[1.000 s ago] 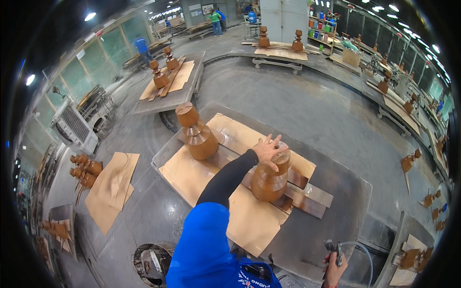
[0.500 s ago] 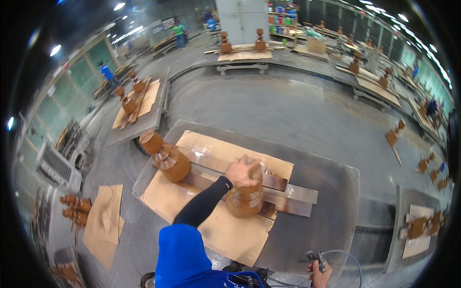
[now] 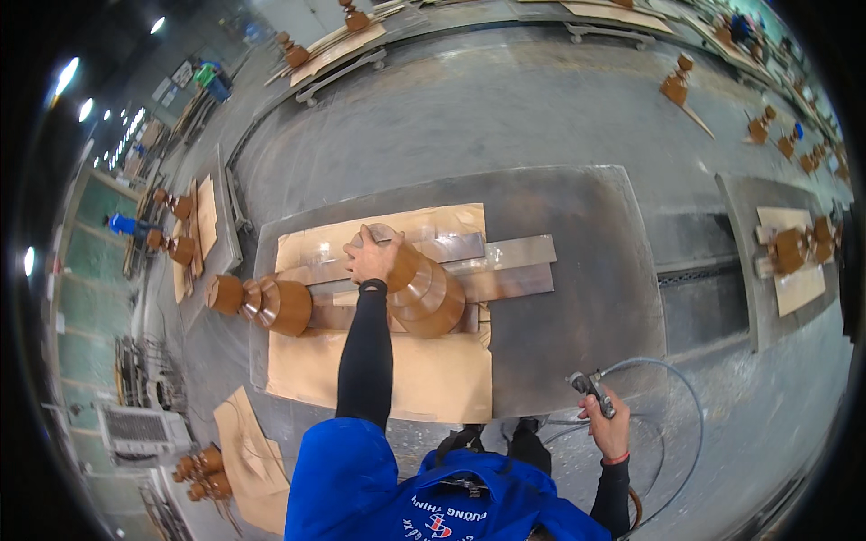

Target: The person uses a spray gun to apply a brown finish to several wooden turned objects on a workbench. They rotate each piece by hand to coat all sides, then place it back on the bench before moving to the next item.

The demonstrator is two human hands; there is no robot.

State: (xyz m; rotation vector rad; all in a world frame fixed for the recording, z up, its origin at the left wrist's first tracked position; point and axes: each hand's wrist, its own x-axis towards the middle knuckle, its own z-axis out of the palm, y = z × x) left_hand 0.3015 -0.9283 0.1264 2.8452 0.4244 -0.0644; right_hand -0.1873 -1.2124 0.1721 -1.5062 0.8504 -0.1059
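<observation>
Splayed earlier, my left fingers (image 3: 355, 254) now curl round wooden piece (image 3: 433, 302); right fingers (image 3: 596, 426) clasp spray gun (image 3: 588, 388), best kept clear.

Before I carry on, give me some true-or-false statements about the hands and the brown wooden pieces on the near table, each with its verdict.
1. The left hand touches the top of the right-hand wooden piece. True.
2. The right hand is empty. False: it holds a spray gun.
3. A hose runs from the spray gun. True.
4. The left-hand wooden piece is in the right hand. False: neither hand touches it.
5. The boards lie directly on the floor. False: they lie over brown sheets on the grey table.
</observation>
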